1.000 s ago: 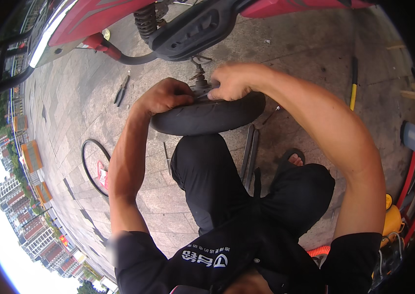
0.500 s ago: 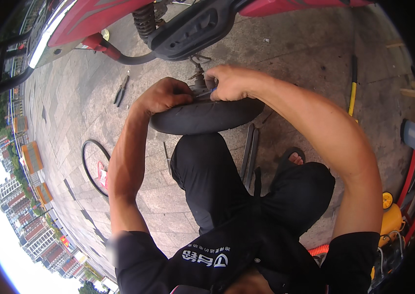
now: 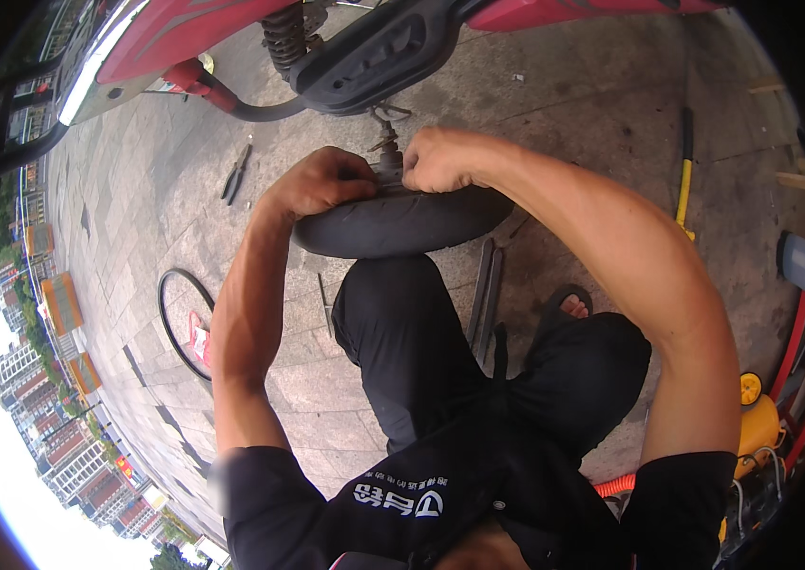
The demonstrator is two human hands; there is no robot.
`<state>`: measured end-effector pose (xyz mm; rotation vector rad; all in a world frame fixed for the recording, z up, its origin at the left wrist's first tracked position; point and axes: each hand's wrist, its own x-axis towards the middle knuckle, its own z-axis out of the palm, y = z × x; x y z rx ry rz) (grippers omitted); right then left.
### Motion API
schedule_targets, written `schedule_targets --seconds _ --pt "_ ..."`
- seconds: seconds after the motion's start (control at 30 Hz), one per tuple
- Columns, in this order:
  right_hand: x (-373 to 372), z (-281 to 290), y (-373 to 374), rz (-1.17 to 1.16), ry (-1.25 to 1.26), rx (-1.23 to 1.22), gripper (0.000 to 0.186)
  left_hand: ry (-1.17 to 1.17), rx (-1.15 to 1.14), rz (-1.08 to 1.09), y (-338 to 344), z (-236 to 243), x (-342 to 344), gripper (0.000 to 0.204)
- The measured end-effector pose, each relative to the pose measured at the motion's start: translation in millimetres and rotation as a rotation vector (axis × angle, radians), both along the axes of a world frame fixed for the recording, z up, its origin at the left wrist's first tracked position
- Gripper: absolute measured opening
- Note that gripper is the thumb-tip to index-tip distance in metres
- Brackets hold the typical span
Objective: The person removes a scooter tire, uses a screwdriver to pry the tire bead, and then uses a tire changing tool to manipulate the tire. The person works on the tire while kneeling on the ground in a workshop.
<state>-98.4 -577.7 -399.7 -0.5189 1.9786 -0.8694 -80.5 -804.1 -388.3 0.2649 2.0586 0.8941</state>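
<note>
A black scooter tire point(image 3: 412, 226) stands on its wheel in front of my knees, its tread towards me. My left hand point(image 3: 331, 180) is closed over the tire's far left edge, thumb against the rubber and fingertips out of sight. Just right of the axle point(image 3: 388, 152), my right hand point(image 3: 440, 160) has its fingers curled together at the wheel's far side. Whatever it pinches there, if anything, is hidden. Over the wheel hangs the scooter's black plastic cover point(image 3: 374, 57), beside a coil spring point(image 3: 283, 43).
Pliers point(image 3: 237, 175) lie on the paving to the left, with a black rubber loop point(image 3: 163, 299) and a red packet point(image 3: 199, 334) nearer. Two long flat bars point(image 3: 485, 294) lie right of my knee. A yellow-and-black handle point(image 3: 685, 176) and a yellow machine point(image 3: 758, 432) are farther right.
My right hand has turned slightly and its fingers have drawn closer together. A small blue spot at its fingertips no longer shows. The left hand has hardly moved.
</note>
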Motion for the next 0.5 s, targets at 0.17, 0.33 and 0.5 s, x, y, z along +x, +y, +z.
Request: schedule_targets --seconds 0.17,0.33,0.5 --pt "-7 6 -2 0.096 0.07 0.035 0.026 -0.037 0.011 0.026 -1 -3 0 0.018" --pt "-7 3 -9 0.07 0.002 0.083 0.032 -0.03 0.059 0.056 -2 -5 2 0.022" --pt "-9 0 -16 0.188 0.091 0.109 0.032 -0.003 0.028 0.034 -1 -2 2 0.021"
